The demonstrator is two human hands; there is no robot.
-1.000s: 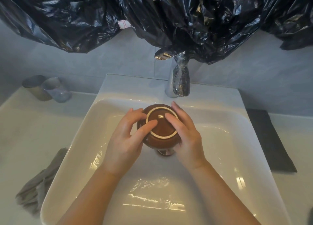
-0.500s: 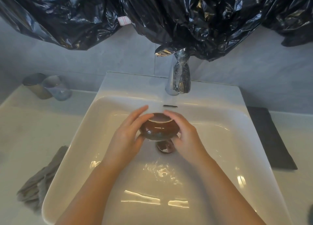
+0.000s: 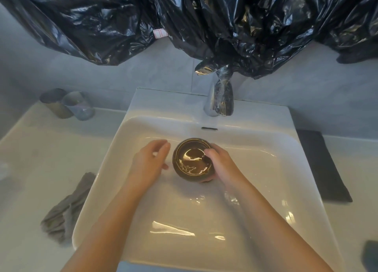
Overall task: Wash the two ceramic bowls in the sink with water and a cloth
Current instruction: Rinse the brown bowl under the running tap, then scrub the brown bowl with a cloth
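In the white rectangular ceramic sink (image 3: pixel 114 169), the round brown glazed ceramic bowl (image 3: pixel 191 163) is mouth-up near the middle, the right hand (image 3: pixel 224 166) clamped on its right rim, thumb inside, fingers (image 3: pixel 205 180) beneath, the left hand (image 3: pixel 148 162) just beside its left wall, fingers loosely apart.

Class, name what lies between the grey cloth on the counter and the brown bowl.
Head view: the left rim and wall of the sink, then the left hand.

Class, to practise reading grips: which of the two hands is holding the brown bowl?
The right hand: its thumb hooks over the rim of the bowl, fingers curled beneath. The left hand is beside the bowl, loosely curled, gripping nothing.
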